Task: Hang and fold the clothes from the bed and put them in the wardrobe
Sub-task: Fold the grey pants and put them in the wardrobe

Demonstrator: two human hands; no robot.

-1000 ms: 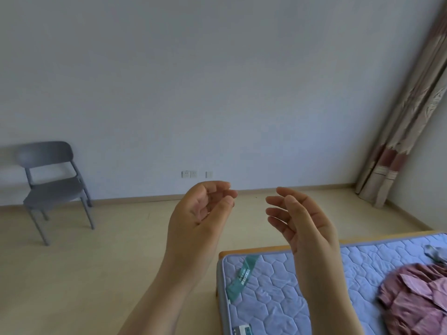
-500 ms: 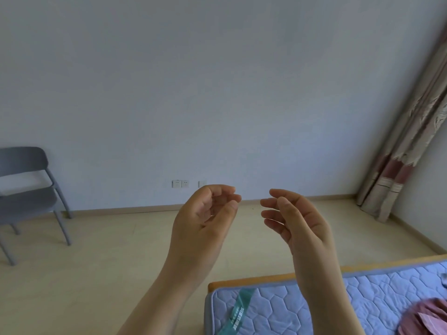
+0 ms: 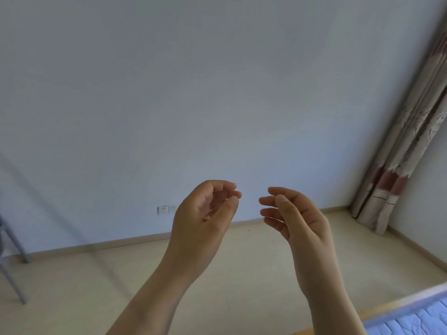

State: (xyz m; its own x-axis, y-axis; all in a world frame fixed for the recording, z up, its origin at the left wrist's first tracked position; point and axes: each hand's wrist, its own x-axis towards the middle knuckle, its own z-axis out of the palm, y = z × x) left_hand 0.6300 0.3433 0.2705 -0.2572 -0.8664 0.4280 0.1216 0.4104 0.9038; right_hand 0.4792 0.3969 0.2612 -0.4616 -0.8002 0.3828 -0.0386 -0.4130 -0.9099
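Two bare hands are hovering in mid-air at the centre of the view, raised in front of a plain pale wall [image 3: 193, 93]. The left hand [image 3: 200, 221] is cupping loosely, its fingers curling toward the thumb and holding nothing. The right hand [image 3: 300, 226] is facing it, just beside it but not touching, with its fingers relaxed, slightly bent and also holding nothing.

Of the task's things, only a corner of the bed [image 3: 416, 320] is showing. It is sitting at the bottom right edge, below and to the right of the right hand and partly hidden behind the right forearm. It is showing a quilted blue-white mattress with a light wooden edge. Where the clothes are lying cannot be told from this view.

A beige floor [image 3: 72, 286] is stretching between the hands and the wall. White sockets [image 3: 167, 209] are sitting low on the wall, just left of the left hand. A patterned curtain [image 3: 406, 146] is hanging in the right corner, well apart from the hands. Grey chair legs [image 3: 12, 262] are standing at the far left edge.
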